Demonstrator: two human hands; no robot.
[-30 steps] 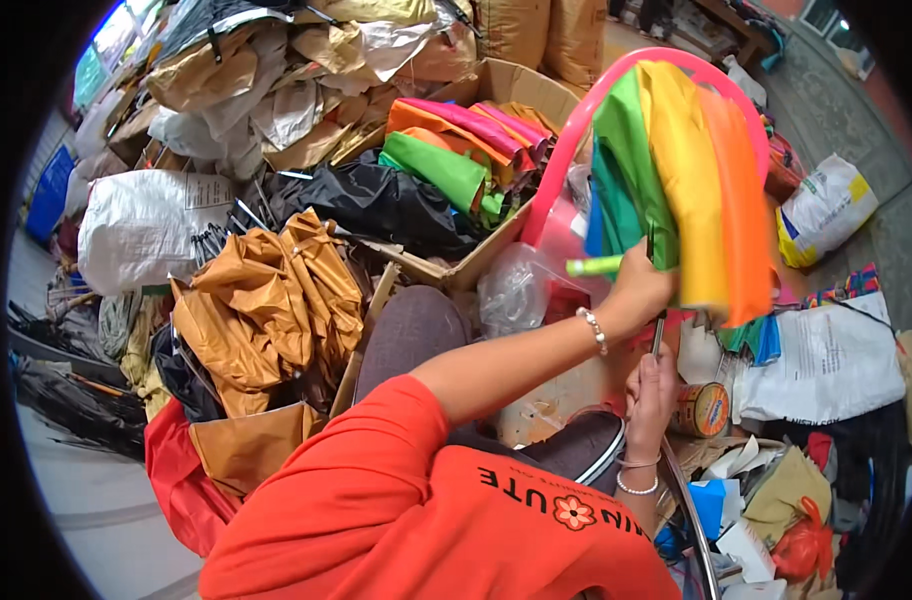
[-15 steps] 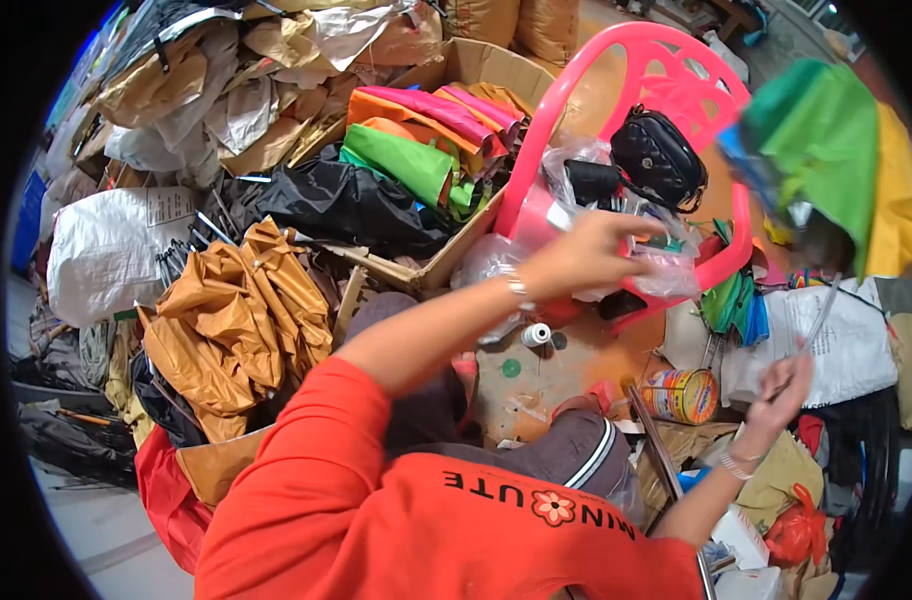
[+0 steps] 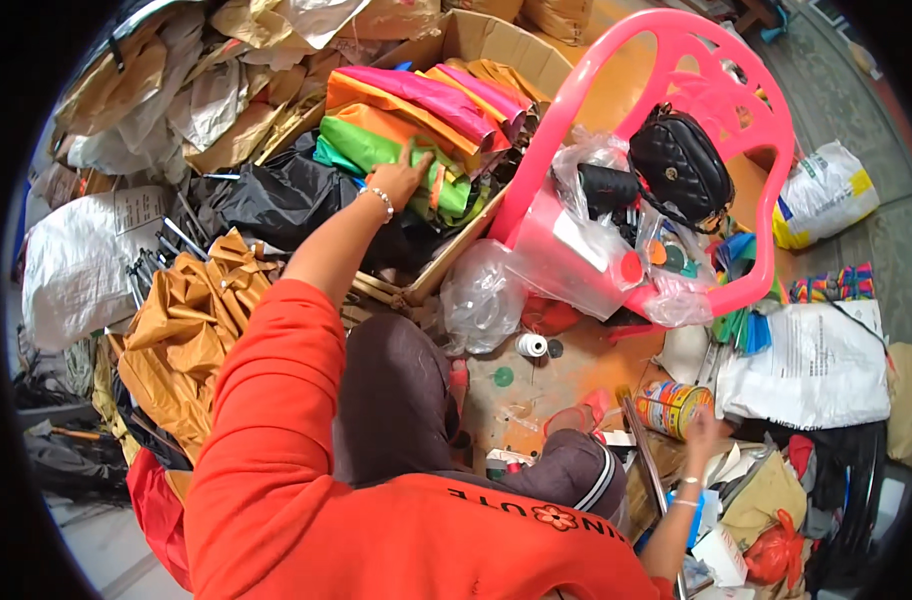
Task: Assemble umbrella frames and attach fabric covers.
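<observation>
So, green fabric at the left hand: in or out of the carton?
In: the green fabric lies within the carton, left hand over it.

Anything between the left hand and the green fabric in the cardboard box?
Nothing visible. The left hand is already at the green fabric, fingers over it and apparently touching. The black fabric lies off to the left, not between them.

Thin, glossy sheets point(image 3: 406, 118) in pink, orange and green are loosely folded in layers and heaped inside an open cardboard box point(image 3: 501, 42), green nearest.
</observation>
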